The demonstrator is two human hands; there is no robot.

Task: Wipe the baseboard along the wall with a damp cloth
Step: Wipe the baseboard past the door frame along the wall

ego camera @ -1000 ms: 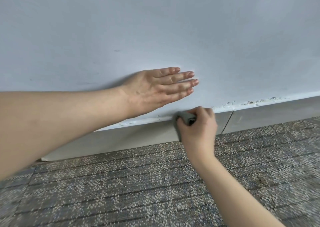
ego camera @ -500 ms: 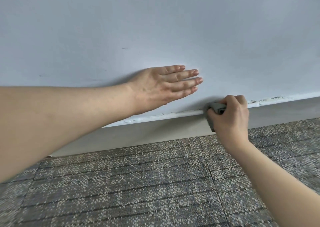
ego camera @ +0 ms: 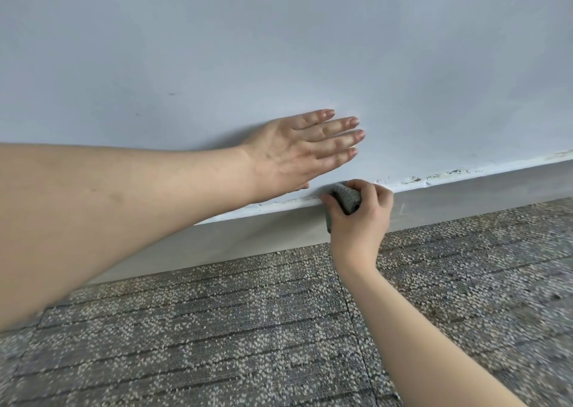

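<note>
Mid-wipe: cloth on the baseboard's top edge, 1 hand braced on the wall.

The right hand [ego camera: 359, 223] has its fingers [ego camera: 370, 189] curled tight round a bunched grey cloth [ego camera: 348, 197], pressing it on the upper edge of the grey baseboard [ego camera: 248, 236] where it meets the wall [ego camera: 279, 50]. The left hand [ego camera: 294, 154] lies flat on the wall just above, fingers straight and together, holding nothing. The job looks partway done: to the right, dark specks and chipped paint line the baseboard's top, so I judge that stretch remains. Which lengths are already clean cannot be told. No brand, label or writing is readable, the carpet [ego camera: 217, 329] included.
</note>
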